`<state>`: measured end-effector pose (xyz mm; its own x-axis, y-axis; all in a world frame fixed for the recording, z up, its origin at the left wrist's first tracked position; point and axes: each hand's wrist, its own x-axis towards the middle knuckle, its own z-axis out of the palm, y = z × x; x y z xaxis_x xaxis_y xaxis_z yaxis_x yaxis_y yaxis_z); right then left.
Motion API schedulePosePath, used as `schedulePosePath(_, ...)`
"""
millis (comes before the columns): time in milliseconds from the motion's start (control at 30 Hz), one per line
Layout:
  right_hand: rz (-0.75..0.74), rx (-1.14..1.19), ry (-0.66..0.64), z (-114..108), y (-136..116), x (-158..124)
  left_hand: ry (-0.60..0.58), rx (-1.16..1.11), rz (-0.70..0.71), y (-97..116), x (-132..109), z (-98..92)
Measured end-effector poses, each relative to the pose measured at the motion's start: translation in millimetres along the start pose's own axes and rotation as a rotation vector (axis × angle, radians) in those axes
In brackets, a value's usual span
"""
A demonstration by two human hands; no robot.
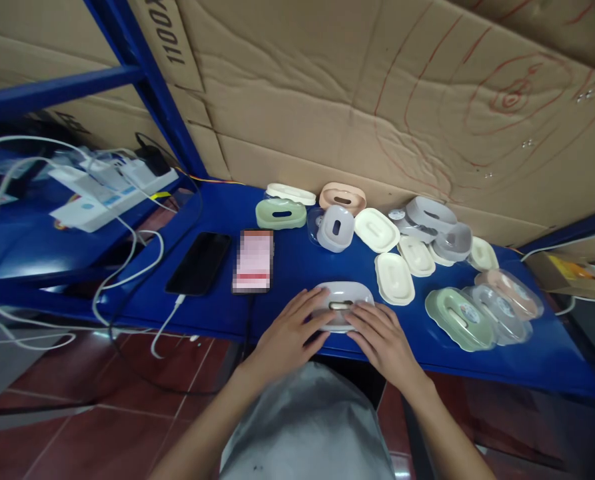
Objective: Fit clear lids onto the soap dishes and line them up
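Grey oval case (342, 293) is sitting at the near edge of the blue bench (297, 267), close in, likely for two-handed reach. Left hand (290, 331) and right hand (383, 339) are lying open, fingers flat, pressing on either end, seemingly steadying it. Spare oval shells (394, 279) are lying spread behind it.

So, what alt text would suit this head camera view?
A left hand and right hand rest on a pale oval case at the front edge of a blue shelf. Behind lie more oval cases in pastel colours; two phones lie left.
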<state>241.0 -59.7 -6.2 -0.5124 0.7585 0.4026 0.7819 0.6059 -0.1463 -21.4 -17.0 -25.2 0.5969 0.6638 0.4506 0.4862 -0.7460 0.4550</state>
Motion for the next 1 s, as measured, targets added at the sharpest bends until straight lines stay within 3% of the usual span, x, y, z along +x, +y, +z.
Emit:
schedulePosePath(133,-0.028,0.014,0.010,2.2,4.0,-2.3,0.021,0.039,-0.043,2.0,-0.5,-1.9)
schedulePosePath(267,-0.045,0.049,-0.007,-11.9,12.5,13.7,-0.016,0.020,-0.014,-0.3,-1.0,-0.6)
schedulePosePath(400,-0.052,0.038,-0.013,-16.7,21.3,78.3,-0.011,-0.006,-0.025,-1.4,-0.8,0.3)
schedulePosePath(533,-0.114,-0.093,-0.138,1.6,35.1,161.8,-0.012,0.005,-0.032,0.8,0.2,-1.7)
schedulePosePath(633,-0.049,-0.256,-0.216,12.4,46.8,199.5,-0.034,0.017,-0.031,1.4,-0.1,-2.8)
schedulePosePath(767,0.088,-0.398,-0.156,20.6,54.7,210.5,-0.043,0.027,-0.019,-0.3,-1.4,-2.0)
schedulePosePath(1000,0.021,-0.334,-0.171,43.1,49.9,203.9,-0.015,-0.003,-0.034,0.0,-1.4,-2.0)
